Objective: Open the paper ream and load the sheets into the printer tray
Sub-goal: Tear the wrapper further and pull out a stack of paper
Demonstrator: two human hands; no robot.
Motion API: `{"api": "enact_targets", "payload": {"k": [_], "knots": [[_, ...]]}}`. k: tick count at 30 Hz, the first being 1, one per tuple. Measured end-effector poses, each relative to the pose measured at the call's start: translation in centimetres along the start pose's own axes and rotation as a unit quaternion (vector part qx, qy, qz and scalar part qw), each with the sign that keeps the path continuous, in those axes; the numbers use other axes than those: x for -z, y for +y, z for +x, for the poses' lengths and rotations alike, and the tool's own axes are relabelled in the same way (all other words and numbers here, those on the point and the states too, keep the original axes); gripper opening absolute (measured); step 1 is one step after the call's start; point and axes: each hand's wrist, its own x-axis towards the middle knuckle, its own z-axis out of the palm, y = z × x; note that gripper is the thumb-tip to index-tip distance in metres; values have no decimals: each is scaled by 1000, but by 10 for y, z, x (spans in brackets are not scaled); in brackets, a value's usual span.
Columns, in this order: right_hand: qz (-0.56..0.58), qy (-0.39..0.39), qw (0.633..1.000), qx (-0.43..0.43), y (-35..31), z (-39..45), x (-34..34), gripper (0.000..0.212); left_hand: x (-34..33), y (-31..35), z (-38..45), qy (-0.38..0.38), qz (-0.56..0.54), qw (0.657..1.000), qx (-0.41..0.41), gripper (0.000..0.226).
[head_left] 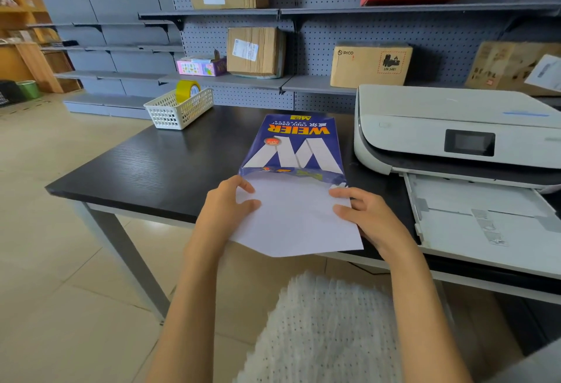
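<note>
A blue paper ream wrapper (296,145) marked WEIER lies on the black table (158,164), its near end open. White sheets (296,221) stick out of that end and hang over the table's front edge. My left hand (227,209) grips the sheets' left edge, thumb on top. On the right edge my right hand (364,215) holds them the same way. A white printer (449,127) stands to the right, and its paper tray (491,224) is pulled out toward me with paper in it.
A white mesh basket (179,107) with a yellow tape roll (187,90) stands at the table's back left. Cardboard boxes (368,65) sit on grey pegboard shelves behind. The floor to the left is tiled.
</note>
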Motion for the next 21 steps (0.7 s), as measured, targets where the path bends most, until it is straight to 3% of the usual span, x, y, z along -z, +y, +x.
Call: {"api": "enact_targets", "payload": {"k": [21], "knots": [[-160, 11, 983, 85, -26, -44, -2, 22, 29, 13, -58, 15, 57, 998, -22, 14]]}}
